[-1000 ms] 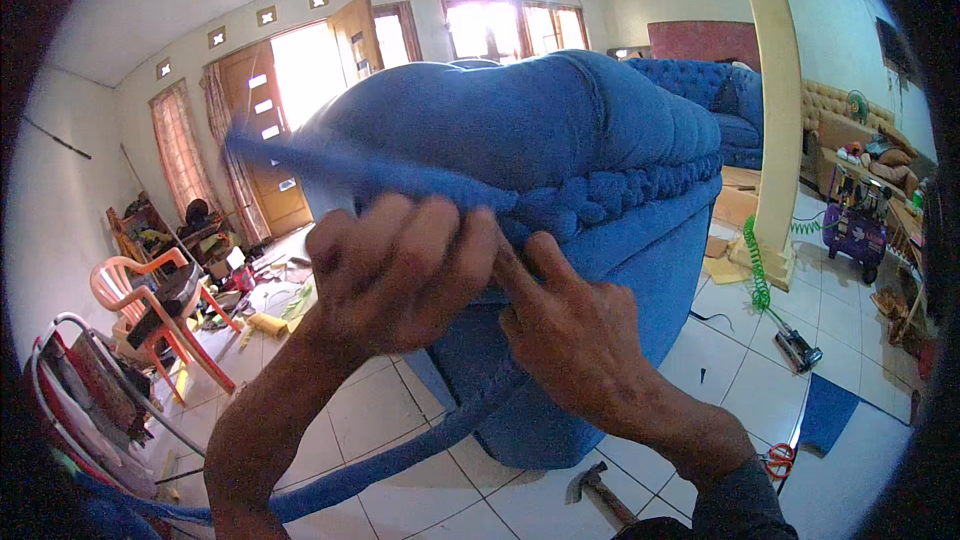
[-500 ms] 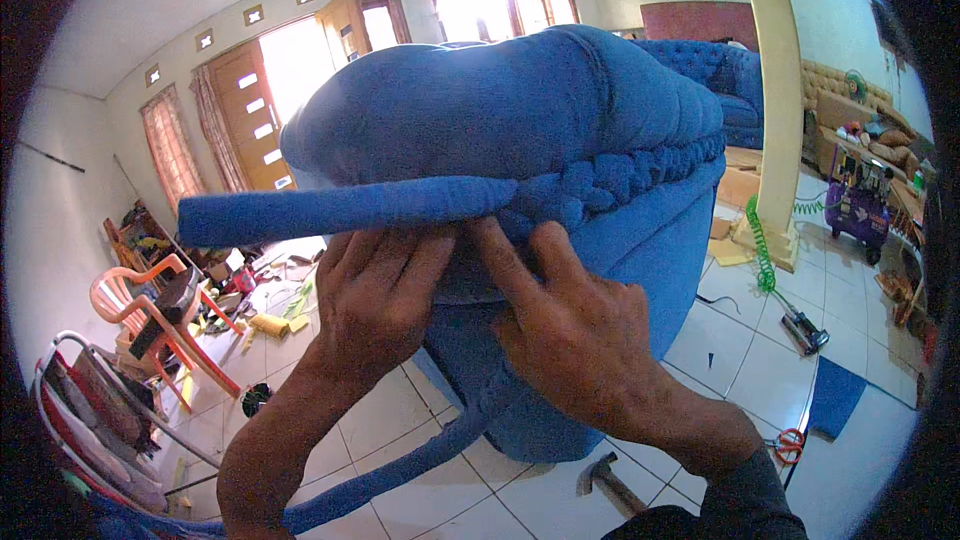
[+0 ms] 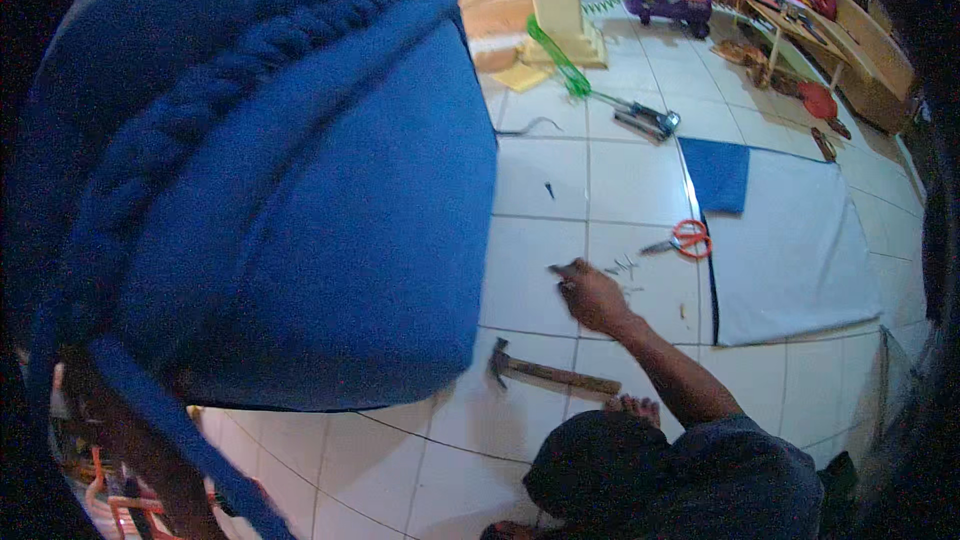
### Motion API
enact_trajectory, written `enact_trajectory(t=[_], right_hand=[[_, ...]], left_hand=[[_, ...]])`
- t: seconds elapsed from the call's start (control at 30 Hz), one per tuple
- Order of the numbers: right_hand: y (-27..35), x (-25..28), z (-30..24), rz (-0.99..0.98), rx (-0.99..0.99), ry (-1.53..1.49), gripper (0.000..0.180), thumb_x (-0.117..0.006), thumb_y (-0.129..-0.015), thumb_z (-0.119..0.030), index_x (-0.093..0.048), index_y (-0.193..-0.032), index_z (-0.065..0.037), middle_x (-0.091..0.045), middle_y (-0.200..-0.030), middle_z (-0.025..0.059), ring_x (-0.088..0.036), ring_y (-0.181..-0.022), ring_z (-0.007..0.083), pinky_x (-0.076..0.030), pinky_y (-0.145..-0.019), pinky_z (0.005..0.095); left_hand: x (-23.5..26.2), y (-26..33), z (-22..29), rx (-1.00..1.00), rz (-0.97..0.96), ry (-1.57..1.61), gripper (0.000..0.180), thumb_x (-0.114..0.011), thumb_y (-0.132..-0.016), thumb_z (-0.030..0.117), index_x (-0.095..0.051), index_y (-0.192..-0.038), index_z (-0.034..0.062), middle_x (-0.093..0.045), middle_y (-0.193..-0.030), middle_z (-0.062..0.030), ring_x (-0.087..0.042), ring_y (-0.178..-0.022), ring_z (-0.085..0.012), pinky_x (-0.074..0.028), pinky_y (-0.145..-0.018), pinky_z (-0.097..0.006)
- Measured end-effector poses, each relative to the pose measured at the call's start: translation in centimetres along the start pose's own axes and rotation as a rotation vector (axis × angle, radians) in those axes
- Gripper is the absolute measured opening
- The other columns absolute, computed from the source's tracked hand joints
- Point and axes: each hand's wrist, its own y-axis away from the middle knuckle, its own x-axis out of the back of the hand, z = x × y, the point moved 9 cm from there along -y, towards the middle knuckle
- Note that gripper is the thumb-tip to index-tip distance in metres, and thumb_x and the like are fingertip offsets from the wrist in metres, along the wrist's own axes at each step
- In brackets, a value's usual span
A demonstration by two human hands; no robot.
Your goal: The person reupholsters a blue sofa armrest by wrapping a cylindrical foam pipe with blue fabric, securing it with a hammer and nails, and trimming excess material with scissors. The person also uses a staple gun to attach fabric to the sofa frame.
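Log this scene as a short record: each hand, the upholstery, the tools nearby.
Left hand: dark, beside the blue strip; grip unclear
Right hand: appears between the hammer and scissors; whether it holds anything is unclear
Upholstery: large blue padded piece, gathered band along its side
Tools: hammer, orange-handled scissors
Nearby: small thin metal pieces

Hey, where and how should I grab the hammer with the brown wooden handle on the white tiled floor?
Probably by the middle of its brown wooden handle, right hand coming down from above. The hammer lies with its metal head to the left; the long, slim handle runs rightward, uncovered, its end near bare toes.
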Motion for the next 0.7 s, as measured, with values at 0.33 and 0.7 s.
enact_trajectory(t=[0.33,0.7], right_hand=[[1.6,-6.0,30.9,0.239,-0.355,0.22,0.024,-0.066,-0.092,-0.023,-0.07,-0.11,-0.008,-0.067,-0.107,0.0183,-0.064,-0.102,0.0409,-0.053,-0.087,0.0488],[0.9,-6.1,33.7,0.212,-0.414,0.55,0.021,-0.06,-0.092,-0.022,-0.065,-0.106,-0.007,-0.069,-0.094,0.0126,-0.07,-0.085,0.0329,-0.059,-0.066,0.0449]], left_hand=[[-0.9,-1.2,-0.3,-0.006,-0.04,0.045,0.086,-0.076,-0.076,0.039,-0.047,-0.15,0.0062,-0.046,-0.146,-0.0242,-0.041,-0.132,-0.043,-0.025,-0.114,-0.056],[6.1,-2.5,4.3,0.16,0.136,0.357,0.09,-0.083,-0.071,0.043,-0.049,-0.15,0.0138,-0.043,-0.148,-0.0201,-0.036,-0.133,-0.0422,-0.024,-0.112,-0.058]])
